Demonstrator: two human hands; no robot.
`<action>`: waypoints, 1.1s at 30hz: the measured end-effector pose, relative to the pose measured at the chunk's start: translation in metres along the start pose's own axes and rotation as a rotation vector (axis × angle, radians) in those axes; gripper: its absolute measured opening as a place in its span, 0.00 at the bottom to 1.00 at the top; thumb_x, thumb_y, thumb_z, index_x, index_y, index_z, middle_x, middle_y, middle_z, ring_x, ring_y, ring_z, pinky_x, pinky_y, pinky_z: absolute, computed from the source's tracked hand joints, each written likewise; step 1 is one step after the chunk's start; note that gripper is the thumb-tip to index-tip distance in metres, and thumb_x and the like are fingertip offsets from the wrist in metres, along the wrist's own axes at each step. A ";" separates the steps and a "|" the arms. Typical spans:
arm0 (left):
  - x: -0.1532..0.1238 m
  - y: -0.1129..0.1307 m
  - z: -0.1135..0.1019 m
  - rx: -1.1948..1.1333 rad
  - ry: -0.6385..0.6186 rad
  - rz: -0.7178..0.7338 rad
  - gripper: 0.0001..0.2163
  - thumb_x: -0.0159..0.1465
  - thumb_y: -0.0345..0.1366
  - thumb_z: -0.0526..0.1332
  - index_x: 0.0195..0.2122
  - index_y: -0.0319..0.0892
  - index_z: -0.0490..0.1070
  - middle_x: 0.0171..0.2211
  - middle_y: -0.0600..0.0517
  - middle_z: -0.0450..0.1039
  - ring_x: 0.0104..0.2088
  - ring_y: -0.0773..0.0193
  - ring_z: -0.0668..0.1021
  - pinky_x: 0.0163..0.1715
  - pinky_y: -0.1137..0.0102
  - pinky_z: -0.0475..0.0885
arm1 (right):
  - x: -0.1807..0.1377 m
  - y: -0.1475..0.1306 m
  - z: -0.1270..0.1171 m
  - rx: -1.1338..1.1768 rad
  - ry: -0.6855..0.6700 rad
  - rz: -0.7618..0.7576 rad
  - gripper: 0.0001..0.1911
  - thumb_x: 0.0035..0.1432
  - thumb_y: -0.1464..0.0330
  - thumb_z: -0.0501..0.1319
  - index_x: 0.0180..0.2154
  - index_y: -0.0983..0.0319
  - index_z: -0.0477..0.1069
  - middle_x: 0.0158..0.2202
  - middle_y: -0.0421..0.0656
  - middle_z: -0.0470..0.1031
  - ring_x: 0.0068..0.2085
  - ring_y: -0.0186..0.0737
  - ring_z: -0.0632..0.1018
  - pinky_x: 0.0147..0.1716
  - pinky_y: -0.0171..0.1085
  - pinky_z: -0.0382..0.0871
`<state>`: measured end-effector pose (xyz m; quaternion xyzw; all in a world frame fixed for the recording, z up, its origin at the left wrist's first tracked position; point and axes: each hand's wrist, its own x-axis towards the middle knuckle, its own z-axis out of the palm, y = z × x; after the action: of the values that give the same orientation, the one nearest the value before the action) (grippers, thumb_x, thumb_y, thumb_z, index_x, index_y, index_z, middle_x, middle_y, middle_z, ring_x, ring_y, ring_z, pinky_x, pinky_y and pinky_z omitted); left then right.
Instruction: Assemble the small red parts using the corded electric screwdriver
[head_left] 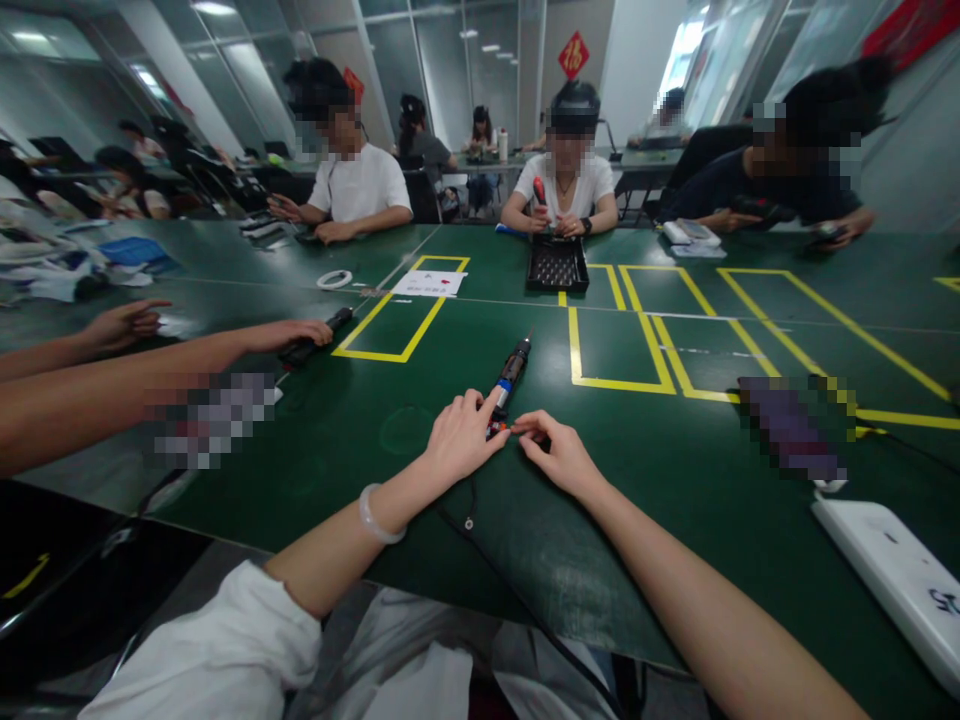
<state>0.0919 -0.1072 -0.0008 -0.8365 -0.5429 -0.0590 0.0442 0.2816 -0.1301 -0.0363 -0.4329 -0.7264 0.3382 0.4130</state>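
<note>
Head view: 2 hands meet fingertip to fingertip. Right hand (559, 455) pinches a small dark part (499, 429) between thumb and forefinger. Left hand (463, 437) lies curled against the same part, grip unclear. The part sits at the near end of the electric screwdriver (513, 368), which lies on the green surface (660, 470) pointing away. Black tray (556, 266) farther ahead. White device (896, 572) off right.

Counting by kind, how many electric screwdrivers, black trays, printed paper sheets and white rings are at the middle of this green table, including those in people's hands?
Electric screwdrivers: 3
Black tray: 1
Printed paper sheet: 1
White ring: 1
Total: 6
</note>
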 end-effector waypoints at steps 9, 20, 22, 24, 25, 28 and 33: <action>-0.001 -0.068 -0.002 0.052 -0.060 -0.101 0.30 0.65 0.52 0.51 0.67 0.50 0.49 0.51 0.42 0.63 0.46 0.51 0.70 0.43 0.62 0.65 | 0.000 0.005 0.001 -0.041 -0.001 0.002 0.08 0.59 0.72 0.57 0.41 0.60 0.72 0.37 0.42 0.78 0.36 0.37 0.77 0.39 0.37 0.70; 0.018 -0.201 0.005 0.142 -0.112 -0.318 0.31 0.66 0.54 0.46 0.67 0.45 0.50 0.53 0.38 0.62 0.50 0.45 0.70 0.47 0.59 0.65 | 0.001 0.005 0.001 -0.105 -0.017 -0.007 0.06 0.60 0.72 0.58 0.38 0.59 0.73 0.34 0.41 0.76 0.36 0.38 0.76 0.39 0.37 0.68; 0.021 -0.219 0.005 0.151 -0.123 -0.353 0.31 0.66 0.54 0.47 0.67 0.45 0.50 0.55 0.38 0.62 0.51 0.45 0.70 0.47 0.59 0.64 | 0.001 0.005 0.001 -0.104 -0.017 -0.006 0.06 0.60 0.72 0.58 0.38 0.59 0.73 0.34 0.41 0.76 0.36 0.38 0.76 0.39 0.37 0.68; 0.023 -0.231 0.005 0.161 -0.128 -0.376 0.31 0.66 0.53 0.47 0.67 0.44 0.51 0.55 0.38 0.62 0.51 0.45 0.70 0.48 0.60 0.64 | 0.001 0.005 0.001 -0.107 -0.019 -0.003 0.06 0.60 0.72 0.58 0.38 0.59 0.73 0.34 0.41 0.76 0.36 0.38 0.76 0.38 0.37 0.68; 0.023 -0.235 0.004 0.167 -0.124 -0.384 0.30 0.66 0.53 0.47 0.66 0.44 0.51 0.56 0.38 0.62 0.51 0.46 0.70 0.49 0.60 0.64 | 0.001 0.005 0.001 -0.111 -0.021 -0.002 0.07 0.60 0.72 0.58 0.38 0.59 0.73 0.34 0.41 0.76 0.36 0.38 0.76 0.38 0.37 0.68; 0.019 -0.234 0.002 0.204 -0.051 -0.387 0.29 0.65 0.50 0.50 0.63 0.41 0.55 0.55 0.39 0.63 0.52 0.47 0.69 0.51 0.60 0.62 | 0.001 0.004 0.001 -0.119 -0.026 0.003 0.07 0.60 0.72 0.58 0.38 0.59 0.73 0.34 0.41 0.76 0.36 0.38 0.76 0.38 0.37 0.68; 0.014 -0.216 -0.003 0.232 0.067 -0.379 0.19 0.65 0.46 0.52 0.48 0.37 0.67 0.49 0.39 0.67 0.50 0.47 0.70 0.50 0.60 0.62 | 0.002 0.002 0.001 -0.121 -0.027 0.006 0.07 0.60 0.72 0.58 0.38 0.60 0.73 0.34 0.42 0.77 0.36 0.38 0.76 0.38 0.36 0.67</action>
<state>-0.1003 -0.0073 0.0064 -0.7064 -0.6919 -0.0311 0.1460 0.2813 -0.1276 -0.0379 -0.4546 -0.7499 0.3007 0.3750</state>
